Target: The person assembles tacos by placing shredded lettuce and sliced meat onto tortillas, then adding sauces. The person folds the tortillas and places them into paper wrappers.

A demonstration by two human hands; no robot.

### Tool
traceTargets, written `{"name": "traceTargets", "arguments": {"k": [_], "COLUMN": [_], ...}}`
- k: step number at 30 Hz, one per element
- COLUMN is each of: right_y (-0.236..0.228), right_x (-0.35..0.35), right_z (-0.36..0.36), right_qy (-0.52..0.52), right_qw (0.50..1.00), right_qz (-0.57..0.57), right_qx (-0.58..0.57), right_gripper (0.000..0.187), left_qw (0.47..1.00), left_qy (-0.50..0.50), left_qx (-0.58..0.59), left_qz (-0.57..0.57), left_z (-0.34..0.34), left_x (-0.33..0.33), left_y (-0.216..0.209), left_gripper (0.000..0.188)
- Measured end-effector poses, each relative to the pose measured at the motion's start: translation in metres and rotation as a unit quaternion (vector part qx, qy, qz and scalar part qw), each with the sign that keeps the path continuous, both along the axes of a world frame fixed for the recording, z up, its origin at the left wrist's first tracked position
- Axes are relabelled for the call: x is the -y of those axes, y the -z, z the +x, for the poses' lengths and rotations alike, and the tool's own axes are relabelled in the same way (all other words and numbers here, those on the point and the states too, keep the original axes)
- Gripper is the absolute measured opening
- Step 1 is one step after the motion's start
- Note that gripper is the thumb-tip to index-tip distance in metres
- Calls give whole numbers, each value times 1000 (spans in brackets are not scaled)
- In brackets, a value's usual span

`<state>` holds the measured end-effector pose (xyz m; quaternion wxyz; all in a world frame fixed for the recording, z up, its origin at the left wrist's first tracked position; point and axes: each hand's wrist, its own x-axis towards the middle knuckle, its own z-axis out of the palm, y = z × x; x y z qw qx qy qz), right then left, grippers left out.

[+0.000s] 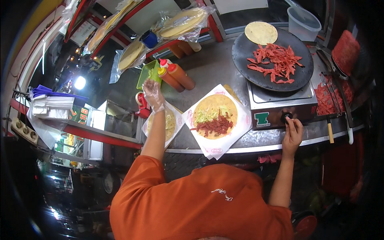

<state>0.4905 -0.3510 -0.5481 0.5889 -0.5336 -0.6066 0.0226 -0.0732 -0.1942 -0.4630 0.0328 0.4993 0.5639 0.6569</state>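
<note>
My right hand (pixel 293 134) is closed on the black stove knob (pixel 286 117) on the front of the griddle stove. My left hand (pixel 153 95), in a clear plastic glove, is at the near edge of a green tub (pixel 143 77) holding shredded lettuce; its fingertips are hard to make out. Under my left forearm lies a flatbread (pixel 169 125) with pale filling on white paper, partly covered. Beside it, a second flatbread (pixel 221 103) rests on paper (pixel 243 116), topped with shredded lettuce (pixel 210 113) and reddish meat strips (pixel 216 126).
Red meat strips (pixel 285 66) and a plain flatbread (pixel 261 33) lie on the round black griddle (pixel 242 66). Sauce bottles (pixel 182 77) and a red tape dispenser (pixel 142 105) stand near the tub. Tongs (pixel 333 96) and a long knife (pixel 345 100) are at the right. Bagged flatbreads (pixel 185 22) fill a shelf.
</note>
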Motion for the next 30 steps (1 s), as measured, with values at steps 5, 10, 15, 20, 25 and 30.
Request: {"name": "traceTargets", "arguments": {"k": [5,10,15,20,25,30], "right_y": [3,2,-9,-14,-5,3], "right_x": [-1,-1,0,-2,0,3], "right_z": [0,-1,-3,-3,2,3], "right_qy": [-4,1,-5,-26,9,53], "right_qw": [1000,1000,1000,998,998,996], "right_qz": [-5,-4,2,17,39,72], "right_qx": [-15,-8,-18,-61,-38,-23], "right_gripper": [34,31,31,35,37,38], "left_qw": [991,963,981,976,985,973], "left_qy": [101,186,77,116,26,-29], "left_qx": [-52,-20,-76,114,-82,-101], "left_qz": [-67,-196,-163,-143,-146,-205], "left_z": [-34,-42,-48,-46,-38,-46], "left_x": [-56,-82,-80,-80,-73,-89], "left_y": [-13,-2,27,37,29,13], "left_gripper": [80,50,65,85,65,47]}}
